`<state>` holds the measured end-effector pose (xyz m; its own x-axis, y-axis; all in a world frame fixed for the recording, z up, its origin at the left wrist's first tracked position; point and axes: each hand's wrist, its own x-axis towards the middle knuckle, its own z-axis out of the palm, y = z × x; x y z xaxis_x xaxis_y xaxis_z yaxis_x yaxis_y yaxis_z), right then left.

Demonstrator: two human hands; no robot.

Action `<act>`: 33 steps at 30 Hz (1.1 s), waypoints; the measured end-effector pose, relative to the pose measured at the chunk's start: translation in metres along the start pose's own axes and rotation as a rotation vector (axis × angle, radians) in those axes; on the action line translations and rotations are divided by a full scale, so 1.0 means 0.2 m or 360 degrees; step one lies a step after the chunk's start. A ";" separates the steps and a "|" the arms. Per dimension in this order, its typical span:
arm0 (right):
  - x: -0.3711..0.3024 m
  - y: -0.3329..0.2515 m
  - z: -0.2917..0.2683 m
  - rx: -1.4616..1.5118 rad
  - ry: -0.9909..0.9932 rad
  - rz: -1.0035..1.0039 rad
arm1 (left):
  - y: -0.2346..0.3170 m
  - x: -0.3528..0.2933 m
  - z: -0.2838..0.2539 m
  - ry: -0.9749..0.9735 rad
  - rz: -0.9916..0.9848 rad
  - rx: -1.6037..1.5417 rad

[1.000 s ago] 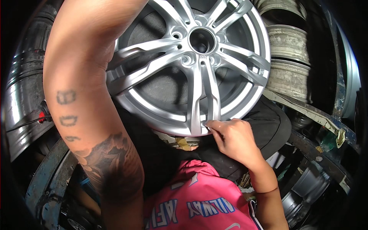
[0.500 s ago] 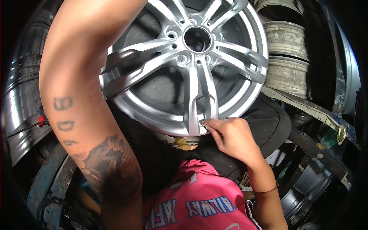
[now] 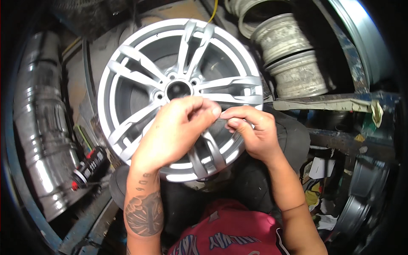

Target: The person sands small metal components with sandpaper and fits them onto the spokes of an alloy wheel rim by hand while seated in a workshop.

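Note:
A silver multi-spoke alloy wheel rim lies face up across my lap, its round centre hole beyond my hands. Over the lower spokes, my left hand is closed, thumb and fingers pinched together toward the right. My right hand meets it there, also closed in a pinch, its index finger and thumb close to the left fingertips. Whatever the fingertips hold, if anything, is too small to make out. Both hands hide part of the lower spokes.
Dusty wheel rims are stacked at the right beside a metal frame. Shiny chrome barrel-shaped metal pieces line the left. A black spray can lies near the left. More rims sit at the lower right.
My left arm has drawn back from beyond the rim, bringing its hand to my right hand. My right hand has risen off the rim's near edge. The view has shifted, showing the whole rim.

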<state>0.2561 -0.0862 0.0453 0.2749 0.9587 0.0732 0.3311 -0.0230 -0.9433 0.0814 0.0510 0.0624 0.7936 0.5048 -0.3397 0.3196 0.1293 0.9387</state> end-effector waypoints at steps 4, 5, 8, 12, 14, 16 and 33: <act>0.02 0.04 -0.07 0.0201 -0.0055 -0.0172 | -0.02 0.03 0.11 -0.0133 0.0041 -0.0740; 0.00 0.03 -0.07 0.0391 -0.0007 -0.0037 | -0.01 0.03 0.12 -0.0142 0.0039 -0.0849; -0.01 0.01 -0.08 0.0734 0.0074 0.0143 | -0.03 0.05 0.17 -0.0056 0.0094 -0.0774; 0.01 0.05 -0.11 0.1213 0.0059 0.0403 | -0.07 0.05 0.24 0.0066 0.0294 -0.0862; -0.01 0.08 -0.11 0.1228 0.0001 0.0410 | -0.08 0.05 0.31 0.0156 0.0408 -0.0919; -0.02 0.09 -0.09 0.1243 0.0106 0.0384 | -0.09 0.04 0.35 0.0254 0.0459 -0.0730; -0.04 0.04 -0.03 -0.0487 0.0323 -0.0487 | 0.00 0.04 0.21 0.0586 0.0908 0.0364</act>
<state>0.2625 -0.0962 0.0388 0.2841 0.8603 0.4234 0.6664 0.1403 -0.7322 0.1094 0.0200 0.0574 0.6559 0.7010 0.2801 0.0394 -0.4023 0.9146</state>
